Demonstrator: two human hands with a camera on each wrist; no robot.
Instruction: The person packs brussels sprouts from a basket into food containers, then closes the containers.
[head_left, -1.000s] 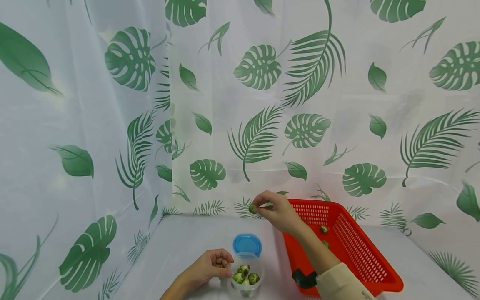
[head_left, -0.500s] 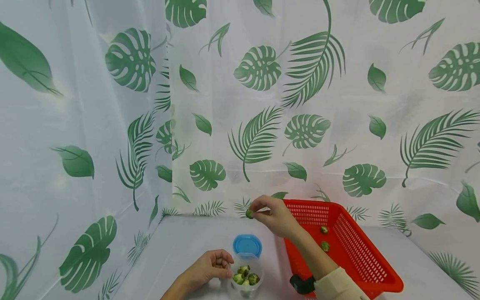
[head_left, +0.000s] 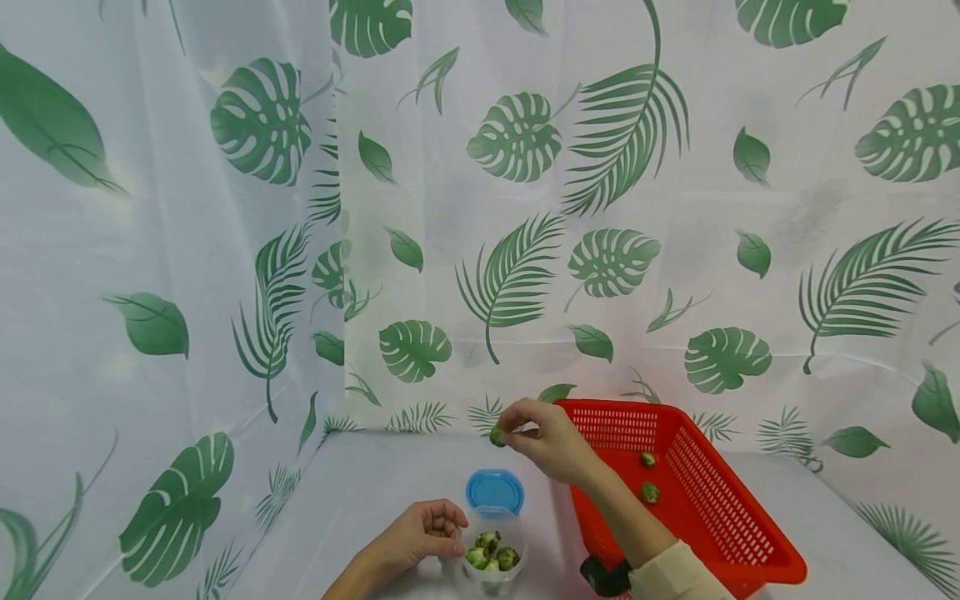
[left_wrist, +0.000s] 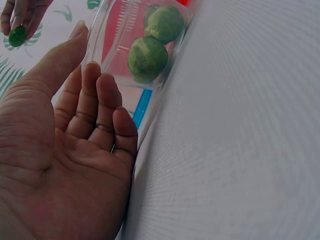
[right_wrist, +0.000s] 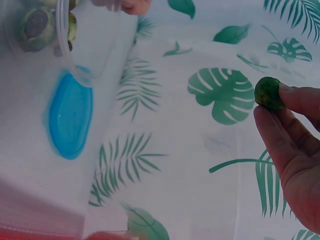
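Observation:
My right hand (head_left: 551, 442) pinches a green Brussels sprout (right_wrist: 269, 93) between thumb and fingertips, raised above the table beyond the tub. The clear plastic tub (head_left: 522, 533) stands on the table with several Brussels sprouts (left_wrist: 148, 59) inside. Beside the tub's left side is my left hand (head_left: 423, 536), its fingers relaxed and slightly bent, with the thumb and fingertips close to the wall. Whether they touch it cannot be told. Nothing lies in the left palm.
A blue lid (head_left: 495, 492) lies just behind the tub. To the right stands a red perforated basket (head_left: 738, 500), with sprouts (head_left: 649, 493) in it; the right forearm crosses its left side. A leaf-patterned curtain (head_left: 517, 275) hangs behind the white table (head_left: 360, 492).
Holding the sprout, my right hand has moved slightly down and left, away from the basket. The left hand and tub have stayed in place.

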